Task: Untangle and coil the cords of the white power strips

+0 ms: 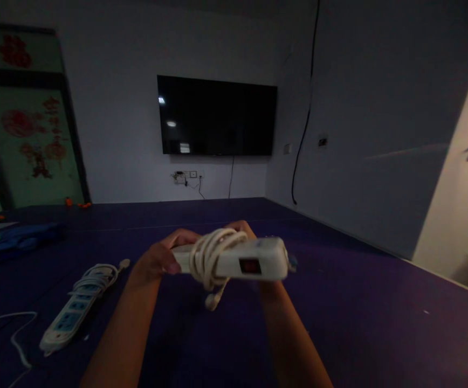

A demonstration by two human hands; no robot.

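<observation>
A white power strip (234, 261) with a dark red switch is held up in front of me, its cord (210, 258) wound several times around the body. My left hand (165, 250) grips the strip's left end, thumb on the near side. Behind the strip, my right hand (242, 227) is mostly hidden; only part of it shows above the top edge, closed against the strip. The cord's plug (212, 300) dangles under the strip. To the left, a second power strip (74, 312) with blue sockets lies on the purple surface, its own cord wrapped around the far end.
A loose white cable (19, 345) lies at the lower left. Blue cloth (23, 237) and small orange objects (84, 205) are farther back. A television (218, 116) hangs on the far wall above sockets (189, 175). A black cable (309, 108) hangs down the right wall.
</observation>
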